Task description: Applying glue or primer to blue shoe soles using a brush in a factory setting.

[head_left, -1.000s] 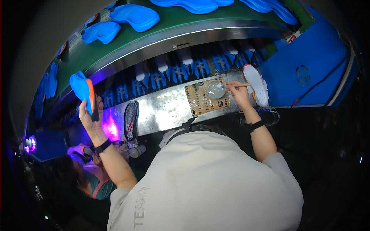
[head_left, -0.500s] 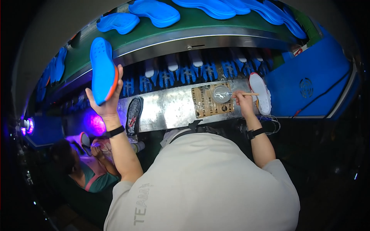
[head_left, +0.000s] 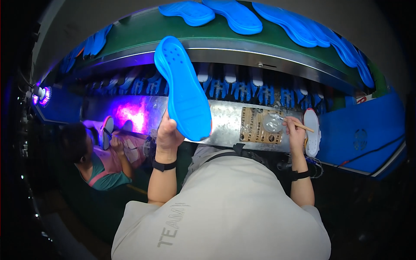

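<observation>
My left hand (head_left: 169,133) grips a blue shoe sole (head_left: 185,93) by its lower end and holds it up over the bench. The sole's hollow inner face shows, with small holes near its far end. My right hand (head_left: 295,133) is closed round a thin brush (head_left: 306,126) with a wooden handle. The brush's tip is over a round, clear dish (head_left: 272,124) of pale liquid; whether it touches the liquid I cannot tell. Beneath the dish lies brown printed paper (head_left: 251,126). Just right of my right hand rests a white sole with a red edge (head_left: 312,134).
Blue soles (head_left: 236,17) lie along a green conveyor belt (head_left: 143,32) at the back. Below it, blue clamps (head_left: 242,91) stand in a row behind the metal bench (head_left: 225,117). A seated person (head_left: 97,160) handles a shoe at left, near a purple lamp (head_left: 43,96). A blue panel (head_left: 359,134) stands at right.
My left hand has brought the blue sole rightward and closer, turning its inner face more toward me. My right hand still holds the brush at the dish. The whole view has shifted.
</observation>
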`<state>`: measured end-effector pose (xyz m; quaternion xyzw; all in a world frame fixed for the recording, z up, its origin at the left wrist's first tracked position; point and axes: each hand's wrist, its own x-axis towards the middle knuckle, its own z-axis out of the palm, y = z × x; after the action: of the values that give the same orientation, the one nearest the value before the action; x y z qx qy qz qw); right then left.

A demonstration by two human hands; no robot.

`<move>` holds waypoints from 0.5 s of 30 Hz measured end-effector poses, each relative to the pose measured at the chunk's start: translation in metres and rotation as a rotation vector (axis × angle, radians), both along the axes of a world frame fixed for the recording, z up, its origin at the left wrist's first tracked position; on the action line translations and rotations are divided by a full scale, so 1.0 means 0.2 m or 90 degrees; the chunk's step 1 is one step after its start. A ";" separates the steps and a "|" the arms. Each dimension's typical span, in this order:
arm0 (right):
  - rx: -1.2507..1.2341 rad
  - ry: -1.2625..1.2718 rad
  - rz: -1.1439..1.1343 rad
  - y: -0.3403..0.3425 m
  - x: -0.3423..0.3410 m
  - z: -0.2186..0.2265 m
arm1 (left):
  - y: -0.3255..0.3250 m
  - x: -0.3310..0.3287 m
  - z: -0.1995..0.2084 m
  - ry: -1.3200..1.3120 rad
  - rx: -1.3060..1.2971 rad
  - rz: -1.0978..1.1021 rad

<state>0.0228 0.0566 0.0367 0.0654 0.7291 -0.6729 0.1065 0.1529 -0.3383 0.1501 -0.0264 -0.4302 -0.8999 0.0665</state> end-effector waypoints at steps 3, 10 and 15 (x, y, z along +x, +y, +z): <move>-0.058 0.090 0.060 -0.21 0.03 0.29 | 0.11 0.05 0.02 -0.051 -0.087 0.041; -0.142 0.280 0.247 -0.49 0.06 0.72 | 0.29 0.06 0.08 -0.091 -0.088 -0.050; -0.113 0.377 0.248 -0.56 -0.01 0.78 | 0.37 0.04 0.13 -0.105 -0.081 -0.113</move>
<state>0.0207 -0.0555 0.1926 -0.2818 0.6660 -0.6903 0.0226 0.1613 -0.2650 0.1766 0.0056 -0.4860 -0.8724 -0.0511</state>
